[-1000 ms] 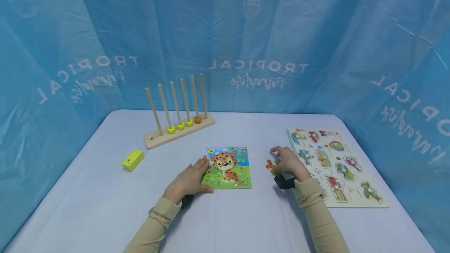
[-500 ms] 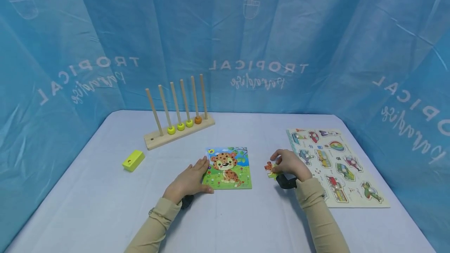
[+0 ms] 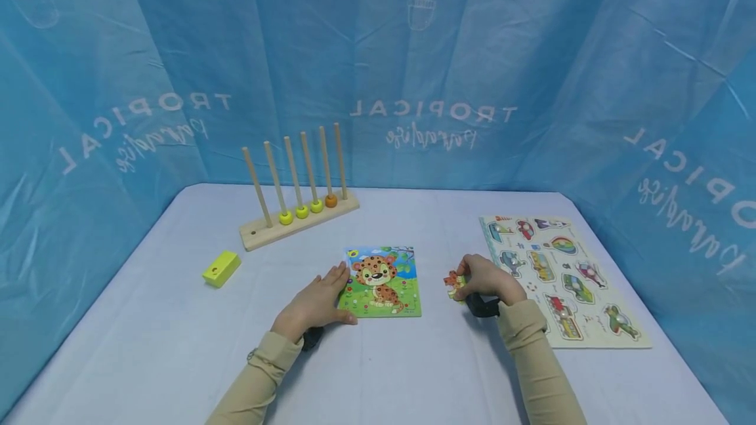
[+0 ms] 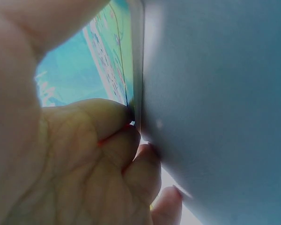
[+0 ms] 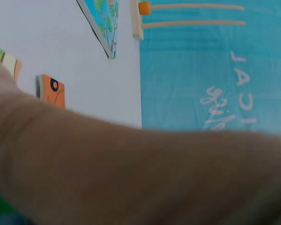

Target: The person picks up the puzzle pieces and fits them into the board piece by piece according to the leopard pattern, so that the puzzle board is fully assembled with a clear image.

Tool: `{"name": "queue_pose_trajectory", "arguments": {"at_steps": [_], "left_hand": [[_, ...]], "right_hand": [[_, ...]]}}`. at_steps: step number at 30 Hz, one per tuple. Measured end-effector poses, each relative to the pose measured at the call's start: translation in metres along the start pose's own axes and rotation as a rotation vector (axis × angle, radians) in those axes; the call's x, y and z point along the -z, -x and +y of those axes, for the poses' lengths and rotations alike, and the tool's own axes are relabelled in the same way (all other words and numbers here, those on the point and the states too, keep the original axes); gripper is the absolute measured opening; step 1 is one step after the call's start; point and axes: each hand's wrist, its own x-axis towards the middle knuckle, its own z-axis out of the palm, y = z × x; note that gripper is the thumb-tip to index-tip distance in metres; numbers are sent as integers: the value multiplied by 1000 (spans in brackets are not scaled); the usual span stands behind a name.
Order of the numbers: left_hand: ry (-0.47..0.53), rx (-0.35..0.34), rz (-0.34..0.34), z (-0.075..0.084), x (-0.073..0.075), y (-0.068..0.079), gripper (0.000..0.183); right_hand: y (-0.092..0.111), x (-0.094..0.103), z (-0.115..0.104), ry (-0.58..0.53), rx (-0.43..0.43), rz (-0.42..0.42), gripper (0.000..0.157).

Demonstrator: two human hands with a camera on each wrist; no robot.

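Observation:
A square jigsaw puzzle with a spotted leopard cub on grass lies at the middle of the table. My left hand rests along its left edge, fingers extended; in the left wrist view those fingertips meet the puzzle's edge. To the right, my right hand pinches a small orange, spotted puzzle piece between thumb and forefinger, close over the table. The right wrist view has an orange part of a piece showing beyond the blurred hand, which covers much of that view.
A wooden peg abacus with several yellow and orange beads stands at the back left. In front of it lies a yellow block. A vehicle knob-puzzle board is at the right, partly under the right forearm. Blue curtains enclose the table.
My right forefinger and thumb have come together on the small puzzle piece. The left hand and the leopard puzzle have stayed in place.

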Motion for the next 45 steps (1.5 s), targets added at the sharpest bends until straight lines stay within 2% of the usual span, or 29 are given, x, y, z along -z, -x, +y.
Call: {"name": "queue_pose_trajectory", "arguments": {"at_steps": [3, 6, 10, 13, 16, 20, 22, 27, 29, 31, 36, 39, 45], "left_hand": [[12, 4, -7, 0, -2, 1, 100], [13, 7, -12, 0, -3, 1, 100], [3, 8, -15, -1, -2, 1, 101], [-1, 5, -9, -1, -1, -1, 100], [0, 3, -6, -1, 0, -1, 101], [11, 8, -20, -1, 1, 0, 101], [9, 7, -21, 0, 2, 1, 100], [0, 2, -13, 1, 3, 0, 100], [-1, 1, -13, 1, 3, 0, 100], [0, -1, -12, 1, 3, 0, 100], [7, -5, -15, 1, 3, 0, 99], [3, -1, -19, 0, 4, 1, 99], [3, 5, -17, 2, 4, 1, 99]], "right_hand": [[0, -1, 4, -61, 6, 2, 35], [-2, -2, 11, -153, 48, -29, 31], [-5, 0, 19, -290, 101, -85, 36], [-9, 0, 22, -375, 103, -82, 33], [-15, -4, 22, -447, 73, -44, 24], [-23, -14, 15, -550, 37, 7, 22], [-28, -23, 8, -643, 46, 1, 22], [-32, -43, -18, -854, 117, -76, 44], [-31, -51, -31, -856, 149, -78, 47], [-30, -60, -43, -815, 174, -43, 40], [-28, -85, -64, -578, 248, 89, 18], [-26, -95, -72, -470, 246, 131, 14], [-25, -99, -75, -374, 214, 172, 14]]}}
